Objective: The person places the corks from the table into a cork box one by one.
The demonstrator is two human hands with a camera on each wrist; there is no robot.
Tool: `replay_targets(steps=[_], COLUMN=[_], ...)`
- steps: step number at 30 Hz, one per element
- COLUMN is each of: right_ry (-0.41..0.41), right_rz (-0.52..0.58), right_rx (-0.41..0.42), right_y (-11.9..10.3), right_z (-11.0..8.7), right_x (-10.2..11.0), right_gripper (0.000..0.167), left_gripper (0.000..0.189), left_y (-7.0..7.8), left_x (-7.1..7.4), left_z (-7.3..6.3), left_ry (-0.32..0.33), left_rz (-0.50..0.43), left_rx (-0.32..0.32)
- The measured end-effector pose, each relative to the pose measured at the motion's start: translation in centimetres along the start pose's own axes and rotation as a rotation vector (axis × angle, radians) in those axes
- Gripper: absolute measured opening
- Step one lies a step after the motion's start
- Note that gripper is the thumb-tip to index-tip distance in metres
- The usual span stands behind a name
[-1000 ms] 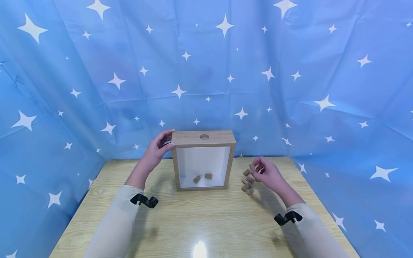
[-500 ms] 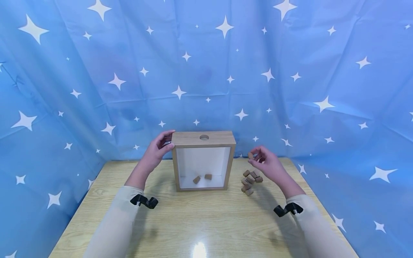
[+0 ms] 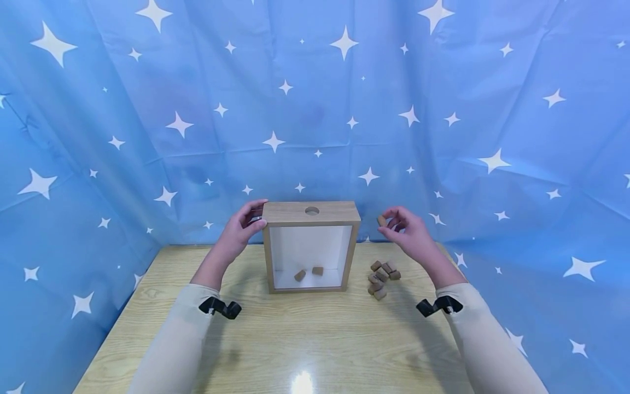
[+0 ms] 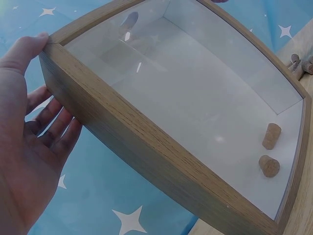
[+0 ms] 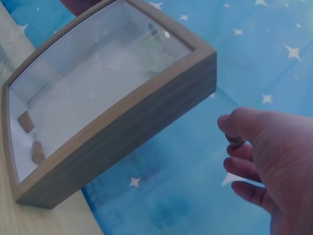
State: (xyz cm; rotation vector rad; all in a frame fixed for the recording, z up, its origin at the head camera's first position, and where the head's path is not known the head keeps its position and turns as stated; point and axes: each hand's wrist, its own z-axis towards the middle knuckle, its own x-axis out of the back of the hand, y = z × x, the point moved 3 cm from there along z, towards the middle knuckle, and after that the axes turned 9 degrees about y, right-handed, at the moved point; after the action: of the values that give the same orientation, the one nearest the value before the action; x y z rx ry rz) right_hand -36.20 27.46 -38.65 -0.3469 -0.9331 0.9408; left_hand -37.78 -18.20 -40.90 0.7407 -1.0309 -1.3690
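A wooden box frame (image 3: 337, 211) with a clear front, white back and a round hole (image 3: 312, 210) in its top stands upright on the table. Two corks lie inside at the bottom, a left cork (image 3: 300, 275) and a right cork (image 3: 318, 271). My left hand (image 3: 238, 231) grips the box's upper left corner, thumb at the front edge and fingers along the side. To the right of the box, my right hand (image 3: 407, 234) is raised and pinches a cork (image 3: 381, 221) between thumb and fingertips. In the right wrist view, the fingers mostly hide that cork (image 5: 234, 141).
Several loose corks (image 3: 381, 275) lie in a small heap on the wooden table (image 3: 275, 334), right of the box. A blue curtain (image 3: 315, 109) with white stars hangs behind and at both sides. Each sleeve carries a black wrist mount.
My right hand has lifted one cork from the heap and risen well above it, up to about the height of the box's top. The left hand and the box have stayed put.
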Motion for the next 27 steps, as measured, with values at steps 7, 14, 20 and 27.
replay_targets(steps=[7,14,20,27], right_ry=[0.018,0.023,0.025,0.004], right_rz=[0.001,0.018,0.02,0.028], right_rx=[0.023,0.042,0.068,0.123], right_y=[-1.5,-3.0,-4.1,-5.7], right_z=[1.1,2.1,3.2,4.6], right_x=[0.3,0.4,0.2,-0.4], right_gripper=[0.028,0.029,0.03,0.03], left_gripper=[0.058,0.059,0.059,0.06], left_y=[0.0,-0.1,-0.1,0.1], left_x=[0.0,0.0,-0.1,-0.1], left_z=[0.0,0.0,0.0,0.0], left_ry=[-0.002,-0.002,-0.003,-0.004], left_rz=[-0.006,0.001,-0.009,-0.02], left_rx=[-0.003,-0.005,-0.004,-0.006])
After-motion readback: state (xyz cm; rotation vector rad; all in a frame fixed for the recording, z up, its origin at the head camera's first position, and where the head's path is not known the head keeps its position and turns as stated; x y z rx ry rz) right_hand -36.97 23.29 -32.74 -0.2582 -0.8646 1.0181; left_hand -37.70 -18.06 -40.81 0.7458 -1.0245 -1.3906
